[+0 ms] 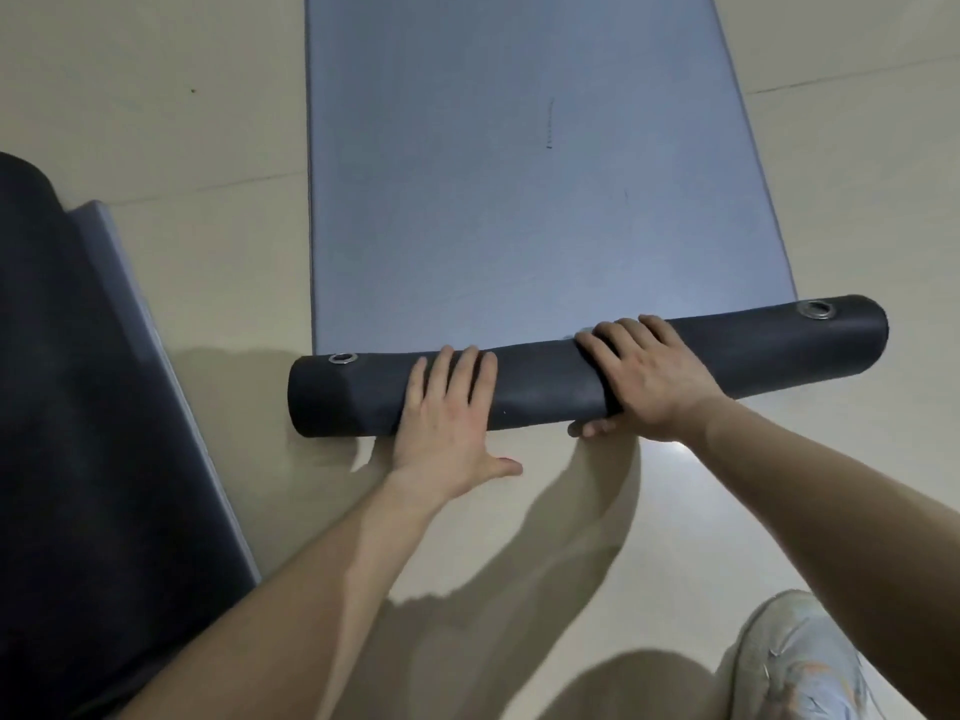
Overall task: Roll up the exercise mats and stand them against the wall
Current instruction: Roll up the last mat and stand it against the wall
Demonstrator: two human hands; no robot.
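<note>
Fingers [623,335] of the right grip [649,376] curl over the top of the roll [545,384] and its thumb tucks under the near side, so this hand is clamped around the rolled foam. The left grip [447,407] lies flat and spread, with straight fingers on the crown of the roll and the thumb splayed out above the floor [182,96]; it presses and clasps nothing.

The roll is dark and only a few turns thick. It lies across the near end of the grey mat [519,200], slightly skewed, with its right end farther away. A metal eyelet [818,310] sits near that end and another [343,359] near the left. The unrolled part stretches flat along the floor, away from the person.

The mat looks like soft, springy foam: probably light, matte enough not to slip, and likely to spring open if let go. As it is long, uneven pushing would probably cone it. Both hands sit near the middle, and setting them wider, toward the eyelets, should keep the edges square.

A second mat [78,407], partly rolled, lies at the left. A pale shoe [795,662] shows at lower right.
</note>
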